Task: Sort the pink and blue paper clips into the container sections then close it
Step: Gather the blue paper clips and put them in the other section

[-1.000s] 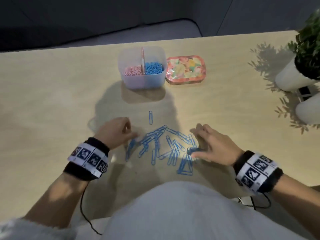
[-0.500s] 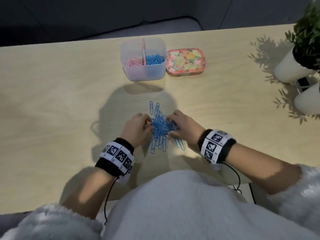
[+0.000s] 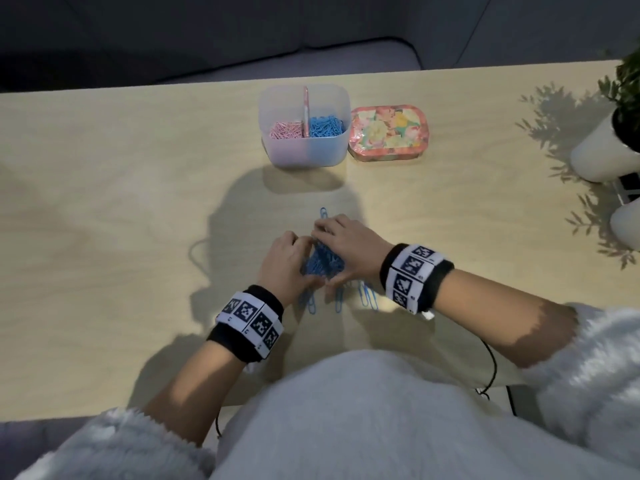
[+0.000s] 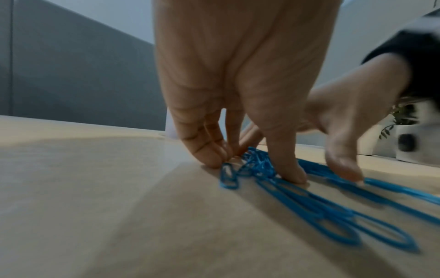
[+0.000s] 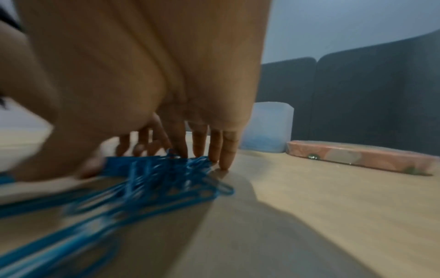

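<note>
A pile of blue paper clips [image 3: 323,263] lies bunched on the wooden table between my two hands. My left hand [image 3: 301,258] presses against its left side, fingertips [image 4: 209,159] down on the table and the thumb on the clips [image 4: 257,165]. My right hand [image 3: 332,244] closes in from the right, its straight fingers [image 5: 225,150] standing against the heap [image 5: 166,175]. A few clips trail loose toward me [image 3: 367,296], and one lies just beyond the hands [image 3: 323,213]. The translucent container [image 3: 304,154] stands farther back, pink clips [image 3: 285,129] left of its divider, blue ones [image 3: 327,126] right.
The floral lid [image 3: 389,131] lies flat just right of the container. White plant pots [image 3: 602,150] stand at the table's right edge, with leaves overhanging. A dark sofa runs behind the far edge. My white fleece lap is at the near edge.
Both hands swept inward from either side of the scattered blue clips and pushed them into one tight heap; the hands now almost touch over it.
</note>
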`<act>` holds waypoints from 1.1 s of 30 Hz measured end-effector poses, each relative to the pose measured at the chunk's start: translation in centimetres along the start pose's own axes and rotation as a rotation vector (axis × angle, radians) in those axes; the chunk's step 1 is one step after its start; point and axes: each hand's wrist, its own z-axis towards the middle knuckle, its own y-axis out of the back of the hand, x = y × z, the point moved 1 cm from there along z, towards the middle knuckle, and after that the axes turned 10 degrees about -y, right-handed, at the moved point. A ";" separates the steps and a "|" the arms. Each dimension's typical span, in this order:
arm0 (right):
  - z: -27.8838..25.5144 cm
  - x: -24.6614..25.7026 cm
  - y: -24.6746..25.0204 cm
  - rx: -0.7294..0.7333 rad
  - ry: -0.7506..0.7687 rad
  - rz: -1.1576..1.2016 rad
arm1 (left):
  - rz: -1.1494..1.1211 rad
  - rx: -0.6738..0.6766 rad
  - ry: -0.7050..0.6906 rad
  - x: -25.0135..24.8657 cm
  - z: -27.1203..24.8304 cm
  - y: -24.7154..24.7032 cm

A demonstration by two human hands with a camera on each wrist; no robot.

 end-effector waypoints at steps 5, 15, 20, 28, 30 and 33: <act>-2.1 0.8 -1.7 -0.086 -0.045 -0.038 | 0.001 -0.031 -0.098 -0.2 0.5 0.1; -1.3 -1.6 -0.3 -0.149 -0.212 0.170 | 0.054 0.063 -0.136 -0.1 1.5 1.1; -1.1 -4.1 4.0 -0.242 -0.350 0.641 | -0.053 0.039 -0.052 0.4 1.7 2.2; 5.6 -7.2 13.3 -0.448 -0.527 0.826 | -0.287 -0.087 -0.004 0.1 3.0 4.3; 7.2 -7.3 14.2 -0.431 -0.573 0.884 | -0.356 -0.126 0.012 0.0 3.9 5.4; 8.5 -7.3 14.8 -0.391 -0.588 0.861 | -0.378 -0.216 0.027 -0.3 6.1 7.9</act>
